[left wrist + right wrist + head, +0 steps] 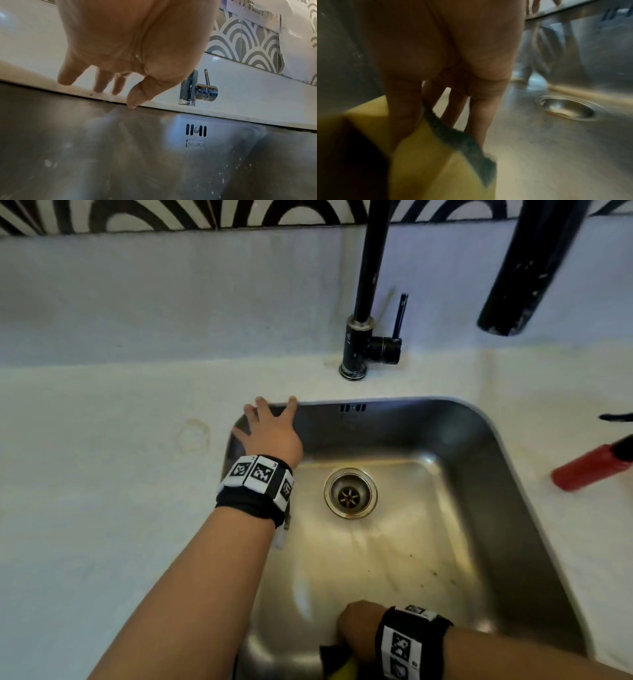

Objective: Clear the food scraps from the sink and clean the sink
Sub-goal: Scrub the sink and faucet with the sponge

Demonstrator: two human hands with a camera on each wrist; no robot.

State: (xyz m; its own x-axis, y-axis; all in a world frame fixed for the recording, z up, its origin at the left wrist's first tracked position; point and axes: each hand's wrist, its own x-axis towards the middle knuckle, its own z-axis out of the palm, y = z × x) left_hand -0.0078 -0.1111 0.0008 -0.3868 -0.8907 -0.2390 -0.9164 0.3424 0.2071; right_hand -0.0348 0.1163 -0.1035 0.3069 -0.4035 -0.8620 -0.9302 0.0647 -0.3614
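A steel sink [507,474] is set in a white counter, with a round drain [350,493] in its floor and a few dark specks [435,571] on the floor to the right. My left hand [270,422] rests with spread fingers on the sink's back left rim; its thumb [133,100] touches the rim edge. Down at the sink's near wall, my right hand [359,628] grips a yellow sponge [423,155] with a dark scouring side [462,139], pressed toward the sink floor [547,155]. The drain [568,108] lies to its right.
A black tap [364,313] with a side lever stands behind the sink, and its spout end [520,285] hangs at upper right. A red bottle [592,465] lies on the counter to the right. The overflow slots [196,129] sit in the back wall.
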